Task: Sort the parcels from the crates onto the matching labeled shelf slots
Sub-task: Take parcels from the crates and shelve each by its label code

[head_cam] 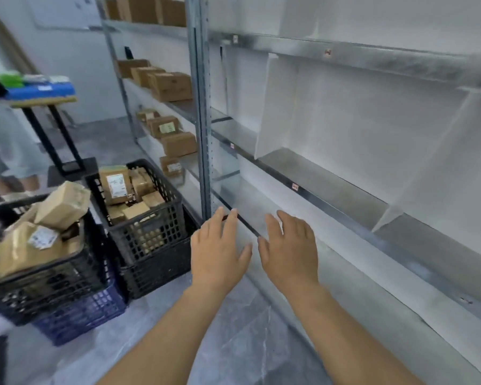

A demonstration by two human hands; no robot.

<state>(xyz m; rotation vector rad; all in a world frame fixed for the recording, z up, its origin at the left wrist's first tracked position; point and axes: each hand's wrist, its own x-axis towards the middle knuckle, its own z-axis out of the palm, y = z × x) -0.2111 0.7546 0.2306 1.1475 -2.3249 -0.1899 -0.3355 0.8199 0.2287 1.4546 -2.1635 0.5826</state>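
Two black crates stand on the floor at the left. The near crate (53,276) holds brown paper parcels (61,204), stacked on a blue crate (81,315). The far crate (161,229) holds several cardboard parcels (117,184). My left hand (220,251) and my right hand (289,251) hover side by side with straight fingers, holding nothing, in front of the low metal shelf (331,207). White dividers (272,107) split the shelf into slots with small red labels (295,186) on the front rails.
A further shelf bay (178,107) at the back left carries several brown boxes. A person (9,145) stands at the far left beside a small table (45,101) with a blue item on it. Grey floor stretches below my arms.
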